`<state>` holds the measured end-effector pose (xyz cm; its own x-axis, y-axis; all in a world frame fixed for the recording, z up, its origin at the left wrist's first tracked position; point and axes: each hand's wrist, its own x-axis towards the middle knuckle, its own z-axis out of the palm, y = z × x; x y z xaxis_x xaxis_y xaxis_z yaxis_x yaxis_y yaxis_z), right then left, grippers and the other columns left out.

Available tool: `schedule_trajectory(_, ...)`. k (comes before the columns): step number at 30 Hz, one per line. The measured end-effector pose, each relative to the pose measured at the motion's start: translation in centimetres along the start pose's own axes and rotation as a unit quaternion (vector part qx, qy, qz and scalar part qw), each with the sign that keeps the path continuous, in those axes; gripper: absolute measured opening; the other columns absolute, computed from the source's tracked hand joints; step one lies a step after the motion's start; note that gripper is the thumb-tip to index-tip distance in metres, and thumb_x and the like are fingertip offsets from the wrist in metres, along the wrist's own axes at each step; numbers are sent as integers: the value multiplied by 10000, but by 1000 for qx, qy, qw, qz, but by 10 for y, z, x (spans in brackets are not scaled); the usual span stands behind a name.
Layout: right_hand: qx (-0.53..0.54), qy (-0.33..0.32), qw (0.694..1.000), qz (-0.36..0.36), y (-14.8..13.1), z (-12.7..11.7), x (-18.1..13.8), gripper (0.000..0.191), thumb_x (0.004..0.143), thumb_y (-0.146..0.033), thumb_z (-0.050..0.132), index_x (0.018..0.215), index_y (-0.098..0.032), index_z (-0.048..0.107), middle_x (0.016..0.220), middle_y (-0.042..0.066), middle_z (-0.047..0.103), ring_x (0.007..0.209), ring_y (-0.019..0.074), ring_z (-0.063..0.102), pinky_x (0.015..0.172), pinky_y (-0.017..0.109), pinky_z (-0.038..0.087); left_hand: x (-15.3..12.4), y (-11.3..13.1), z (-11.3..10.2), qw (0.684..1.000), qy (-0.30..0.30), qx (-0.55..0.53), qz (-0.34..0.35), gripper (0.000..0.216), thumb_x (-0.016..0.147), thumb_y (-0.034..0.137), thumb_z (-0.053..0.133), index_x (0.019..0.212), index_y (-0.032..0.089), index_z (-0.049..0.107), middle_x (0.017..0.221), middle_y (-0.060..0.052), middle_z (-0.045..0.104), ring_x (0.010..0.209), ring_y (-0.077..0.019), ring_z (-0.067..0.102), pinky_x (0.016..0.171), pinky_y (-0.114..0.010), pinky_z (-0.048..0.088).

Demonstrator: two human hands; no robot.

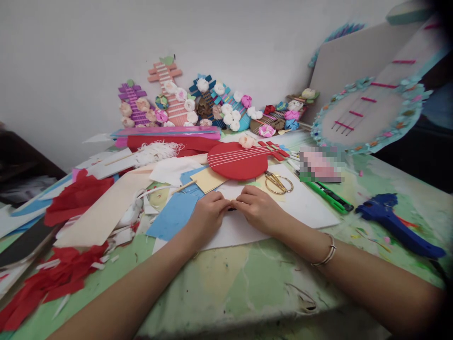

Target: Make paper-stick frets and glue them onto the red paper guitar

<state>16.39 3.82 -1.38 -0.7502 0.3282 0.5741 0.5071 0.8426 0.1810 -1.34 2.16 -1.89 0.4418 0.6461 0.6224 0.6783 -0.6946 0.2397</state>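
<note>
My left hand point(209, 212) and my right hand point(257, 208) meet over a white sheet point(300, 200), fingertips pinched close together. Between them shows a small dark piece point(231, 208), mostly hidden by the fingers and too small to name. Just beyond lies a red paper lute point(237, 160) with white strings and a pale flower on it. Gold-handled scissors point(279, 183) rest behind my right hand. Close to my left hand are a blue sheet point(177, 212), a yellow sheet point(208, 179) and a thin wooden stick point(184, 187).
A green utility knife point(331, 197) and a blue glue gun point(399, 224) lie on the right. Red crepe paper point(79, 196) and scraps cover the left side. Several decorated paper instruments point(170, 99) lean on the wall; a large white lute point(368, 108) stands at right.
</note>
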Motion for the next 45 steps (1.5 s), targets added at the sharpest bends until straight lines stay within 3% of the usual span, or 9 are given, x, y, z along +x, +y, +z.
schedule_trajectory(12, -20, -54, 998, 17, -7, -4, 3, 288, 887, -119, 423, 665, -106, 606, 619, 79, 514, 690, 192, 375, 631, 326, 328, 0, 1, 1, 1000, -13, 7, 0, 207, 815, 123, 496, 709, 150, 671, 660, -40, 570, 642, -146, 538, 605, -263, 443)
schedule_trajectory(22, -3, -6, 1000, 21, -2, 2, 1, 330, 899, -105, 382, 645, -127, 592, 597, 61, 500, 660, 178, 354, 625, 307, 338, 0, 0, -1, 1000, -9, -13, -10, 154, 799, 142, 547, 731, 176, 680, 695, -29, 611, 659, -138, 567, 620, -259, 461)
schedule_trajectory(28, 33, 3, 997, 72, 1, 4, -2, 260, 797, -41, 481, 603, -138, 625, 573, 56, 517, 678, 174, 376, 627, 299, 343, -1, -2, -4, 1000, -4, 4, -5, 122, 785, 164, 587, 710, 163, 684, 703, -43, 622, 656, -145, 564, 623, -270, 459)
schedule_trajectory(33, 67, 10, 992, 108, 1, 2, -1, 241, 832, -96, 495, 679, -150, 673, 640, 66, 562, 720, 177, 408, 639, 299, 358, 0, -2, -7, 999, -17, 27, -19, 88, 758, 153, 621, 695, 162, 681, 665, -31, 623, 633, -149, 556, 616, -276, 447)
schedule_trajectory(38, 89, 10, 993, 76, 0, 2, 0, 260, 880, -162, 456, 733, -127, 667, 655, 70, 574, 707, 172, 414, 631, 294, 371, -1, -3, -3, 998, -11, 56, 20, 154, 801, 147, 561, 692, 158, 670, 670, -44, 604, 668, -161, 542, 632, -283, 438)
schedule_trajectory(45, 82, -9, 995, 55, -2, 7, -1, 293, 870, -86, 394, 716, -106, 642, 641, 80, 550, 693, 178, 406, 637, 299, 370, 0, 1, 2, 992, -5, 100, 81, 245, 861, 155, 465, 688, 132, 636, 655, -54, 553, 670, -163, 482, 626, -287, 409)
